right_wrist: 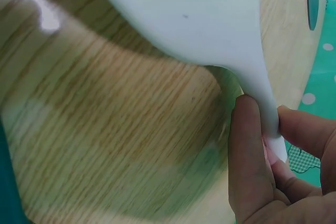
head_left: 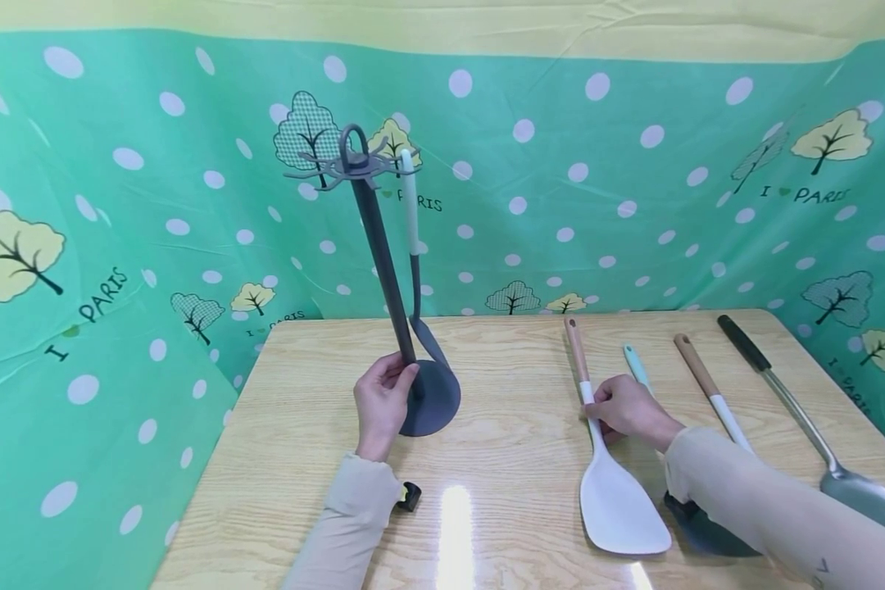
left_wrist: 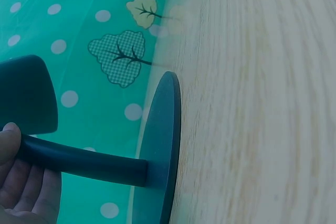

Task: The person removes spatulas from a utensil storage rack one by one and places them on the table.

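Note:
A dark utensil stand with a round base and a ring of hooks at its top stands on the left of the table. My left hand grips its post just above the base, fingers and thumb round it in the left wrist view. From one hook hangs a dark turner with a pale handle. On the right, my right hand pinches the white neck of a spatula with a wooden handle end. Its broad white blade fills the top of the right wrist view.
Right of the white spatula lie a utensil with a mint handle, partly under my right arm, one with a brown and white handle, and a steel turner with a black grip. A green patterned cloth hangs behind the wooden table.

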`<control>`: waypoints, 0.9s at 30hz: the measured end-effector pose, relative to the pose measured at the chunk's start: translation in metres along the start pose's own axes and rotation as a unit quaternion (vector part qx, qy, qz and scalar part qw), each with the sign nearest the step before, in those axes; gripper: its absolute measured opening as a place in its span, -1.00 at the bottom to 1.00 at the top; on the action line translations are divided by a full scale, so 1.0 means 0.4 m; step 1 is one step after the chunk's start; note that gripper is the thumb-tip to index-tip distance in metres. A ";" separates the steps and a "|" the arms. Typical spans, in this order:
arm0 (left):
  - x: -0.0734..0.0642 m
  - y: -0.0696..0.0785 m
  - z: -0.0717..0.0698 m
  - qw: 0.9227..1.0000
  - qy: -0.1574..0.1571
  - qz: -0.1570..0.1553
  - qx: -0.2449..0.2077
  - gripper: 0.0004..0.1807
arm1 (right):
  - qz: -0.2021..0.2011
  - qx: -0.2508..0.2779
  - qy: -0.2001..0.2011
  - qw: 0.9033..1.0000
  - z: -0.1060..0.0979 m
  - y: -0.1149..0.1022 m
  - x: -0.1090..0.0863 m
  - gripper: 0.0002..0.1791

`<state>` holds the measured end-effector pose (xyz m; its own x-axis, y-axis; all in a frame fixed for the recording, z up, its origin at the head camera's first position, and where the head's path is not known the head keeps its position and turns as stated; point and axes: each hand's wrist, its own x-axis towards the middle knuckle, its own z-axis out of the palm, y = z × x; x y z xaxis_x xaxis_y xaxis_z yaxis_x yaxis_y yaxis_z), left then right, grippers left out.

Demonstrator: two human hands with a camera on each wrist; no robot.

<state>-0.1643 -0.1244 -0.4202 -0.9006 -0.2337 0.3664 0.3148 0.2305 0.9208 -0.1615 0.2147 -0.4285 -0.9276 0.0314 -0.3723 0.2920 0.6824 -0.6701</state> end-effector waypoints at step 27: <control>0.000 -0.008 0.002 1.000 0.002 -0.004 -0.001 -0.79 | 0.017 -0.035 -0.005 0.999 0.005 0.012 0.003 -0.82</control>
<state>-0.1656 -0.1246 -0.4233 -0.9021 -0.2383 0.3598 0.3084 0.2273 0.9237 -0.1607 0.2167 -0.4335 -0.9152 0.0484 -0.4000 0.3057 0.7300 -0.6112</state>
